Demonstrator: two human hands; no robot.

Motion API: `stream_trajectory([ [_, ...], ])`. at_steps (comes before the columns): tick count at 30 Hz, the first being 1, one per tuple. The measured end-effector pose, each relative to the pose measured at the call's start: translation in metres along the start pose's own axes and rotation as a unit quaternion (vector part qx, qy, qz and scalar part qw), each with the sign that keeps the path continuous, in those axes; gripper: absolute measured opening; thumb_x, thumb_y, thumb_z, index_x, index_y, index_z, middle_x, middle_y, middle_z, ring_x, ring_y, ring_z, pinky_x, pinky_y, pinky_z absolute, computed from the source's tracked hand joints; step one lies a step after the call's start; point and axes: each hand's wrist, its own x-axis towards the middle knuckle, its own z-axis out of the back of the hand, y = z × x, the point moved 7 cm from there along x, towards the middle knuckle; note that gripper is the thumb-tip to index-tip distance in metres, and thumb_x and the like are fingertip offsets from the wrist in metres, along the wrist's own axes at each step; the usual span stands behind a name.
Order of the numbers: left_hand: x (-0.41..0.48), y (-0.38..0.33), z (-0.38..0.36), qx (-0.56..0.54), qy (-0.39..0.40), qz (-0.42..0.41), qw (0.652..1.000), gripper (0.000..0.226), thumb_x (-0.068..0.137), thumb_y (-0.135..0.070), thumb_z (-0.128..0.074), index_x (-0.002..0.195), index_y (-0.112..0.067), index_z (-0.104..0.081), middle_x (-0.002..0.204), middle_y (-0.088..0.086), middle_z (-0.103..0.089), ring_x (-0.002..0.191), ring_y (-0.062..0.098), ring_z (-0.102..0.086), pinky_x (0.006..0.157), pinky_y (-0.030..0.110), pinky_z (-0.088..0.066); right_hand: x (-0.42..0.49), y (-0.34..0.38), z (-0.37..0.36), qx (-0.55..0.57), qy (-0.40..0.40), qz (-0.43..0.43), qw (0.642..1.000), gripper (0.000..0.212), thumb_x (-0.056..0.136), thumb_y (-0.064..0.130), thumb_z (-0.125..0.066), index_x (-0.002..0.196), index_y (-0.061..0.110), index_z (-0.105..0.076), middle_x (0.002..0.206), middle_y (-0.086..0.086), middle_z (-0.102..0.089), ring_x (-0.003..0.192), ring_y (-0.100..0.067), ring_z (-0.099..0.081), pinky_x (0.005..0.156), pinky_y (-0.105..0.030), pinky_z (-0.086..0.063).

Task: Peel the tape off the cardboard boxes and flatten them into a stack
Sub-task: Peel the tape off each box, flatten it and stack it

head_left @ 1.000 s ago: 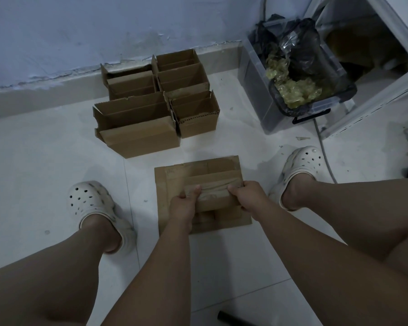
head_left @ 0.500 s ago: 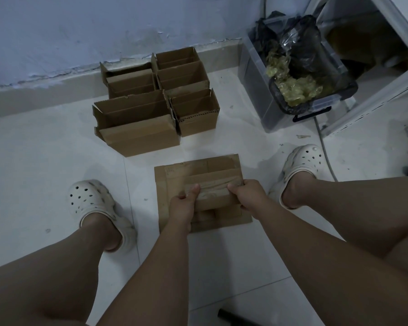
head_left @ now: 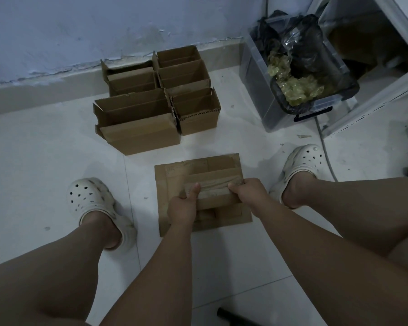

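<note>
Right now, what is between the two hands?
In the head view, a small taped cardboard box sits between the left hand and right hand; both grip its ends.

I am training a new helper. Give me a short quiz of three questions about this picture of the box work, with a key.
1. True or false: the left hand and the right hand both grip the taped box.
2. What lies just under that box? A) flat cardboard B) a towel C) a plate
3. Fill the gap: the yellowish wads lie in the bag-lined ____.
Key: 1 true; 2 A; 3 bin.
</note>
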Motion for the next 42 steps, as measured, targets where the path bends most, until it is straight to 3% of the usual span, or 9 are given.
stream_trajectory([
  [5, 0.004, 0.004, -0.001, -0.039, 0.027, 0.005, 0.999, 0.078, 0.076, -0.066, -0.061, 0.120, -0.003, -0.058, 0.115, 0.009, -0.061, 0.093, 0.022, -0.054, 0.076, 0.029, -0.041, 0.001, -0.001, 0.001, 0.005, 0.000, 0.001, 1.000, 0.048, 0.088, 0.031, -0.066, 0.122, -0.002, -0.059, 0.121, -0.017, -0.062, 0.112, -0.033, -0.058, 0.099, -0.045, -0.046],
  [10, 0.002, 0.004, -0.008, -0.095, 0.063, 0.019, 0.993, 0.044, 0.080, -0.056, -0.064, 0.090, -0.013, -0.060, 0.084, -0.005, -0.058, 0.073, 0.009, -0.052, 0.052, 0.019, -0.037, 0.001, -0.002, 0.004, 0.003, -0.007, 0.006, 1.000, 0.046, 0.088, 0.032, -0.066, 0.120, -0.001, -0.061, 0.119, -0.016, -0.063, 0.110, -0.033, -0.058, 0.098, -0.045, -0.047],
  [16, 0.001, 0.003, -0.008, -0.104, 0.053, 0.032, 0.993, 0.062, 0.077, -0.056, -0.068, 0.114, -0.007, -0.061, 0.094, 0.000, -0.061, 0.087, 0.021, -0.056, 0.074, 0.030, -0.044, 0.001, 0.000, 0.003, -0.005, -0.005, 0.006, 1.000, 0.048, 0.088, 0.033, -0.065, 0.122, -0.002, -0.059, 0.120, -0.017, -0.062, 0.111, -0.033, -0.058, 0.098, -0.045, -0.047],
  [21, 0.001, -0.001, 0.000, -0.017, -0.006, 0.003, 1.000, 0.071, 0.074, -0.064, -0.064, 0.110, -0.003, -0.063, 0.107, 0.012, -0.065, 0.095, 0.029, -0.059, 0.082, 0.036, -0.050, 0.001, 0.000, 0.003, -0.010, -0.006, 0.005, 1.000, 0.047, 0.088, 0.033, -0.065, 0.120, -0.001, -0.060, 0.119, -0.016, -0.063, 0.110, -0.033, -0.058, 0.098, -0.045, -0.048],
  [26, -0.002, 0.000, 0.001, 0.013, -0.010, 0.007, 1.000, 0.078, 0.075, -0.069, -0.060, 0.113, -0.002, -0.061, 0.109, 0.013, -0.064, 0.097, 0.030, -0.059, 0.081, 0.036, -0.049, 0.002, -0.001, 0.003, -0.013, -0.007, 0.008, 1.000, 0.045, 0.088, 0.032, -0.065, 0.118, -0.001, -0.061, 0.117, -0.016, -0.064, 0.108, -0.033, -0.059, 0.097, -0.045, -0.048],
  [30, 0.000, 0.006, -0.002, -0.037, 0.007, 0.020, 0.999, 0.060, 0.072, -0.069, -0.063, 0.087, -0.011, -0.060, 0.100, 0.008, -0.064, 0.085, 0.024, -0.056, 0.077, 0.034, -0.046, 0.002, -0.001, 0.002, -0.012, -0.004, 0.006, 1.000, 0.044, 0.089, 0.032, -0.065, 0.118, 0.000, -0.062, 0.117, -0.015, -0.064, 0.108, -0.032, -0.059, 0.097, -0.045, -0.048],
  [34, 0.000, 0.010, -0.004, -0.105, 0.028, 0.033, 0.994, 0.059, 0.072, -0.063, -0.067, 0.100, -0.011, -0.061, 0.096, 0.001, -0.061, 0.085, 0.020, -0.054, 0.073, 0.029, -0.042, 0.002, -0.001, 0.001, -0.015, -0.004, 0.007, 1.000, 0.045, 0.089, 0.033, -0.064, 0.120, 0.000, -0.061, 0.118, -0.015, -0.064, 0.109, -0.032, -0.059, 0.098, -0.044, -0.048],
  [38, 0.000, 0.010, -0.009, -0.140, 0.056, 0.036, 0.988, 0.046, 0.074, -0.057, -0.069, 0.089, -0.014, -0.062, 0.093, 0.000, -0.064, 0.079, 0.013, -0.056, 0.061, 0.025, -0.044, 0.001, -0.001, 0.002, -0.020, -0.008, 0.007, 1.000, 0.046, 0.089, 0.033, -0.064, 0.122, 0.001, -0.060, 0.119, -0.014, -0.063, 0.110, -0.031, -0.059, 0.098, -0.044, -0.048],
  [42, -0.003, 0.010, -0.014, -0.152, 0.087, 0.057, 0.983, 0.066, 0.075, -0.058, -0.068, 0.117, -0.008, -0.059, 0.112, 0.008, -0.062, 0.100, 0.025, -0.058, 0.089, 0.040, -0.050, 0.002, -0.001, 0.002, -0.023, -0.008, 0.005, 1.000, 0.047, 0.089, 0.032, -0.064, 0.123, 0.000, -0.059, 0.120, -0.015, -0.062, 0.110, -0.032, -0.058, 0.098, -0.044, -0.047],
])
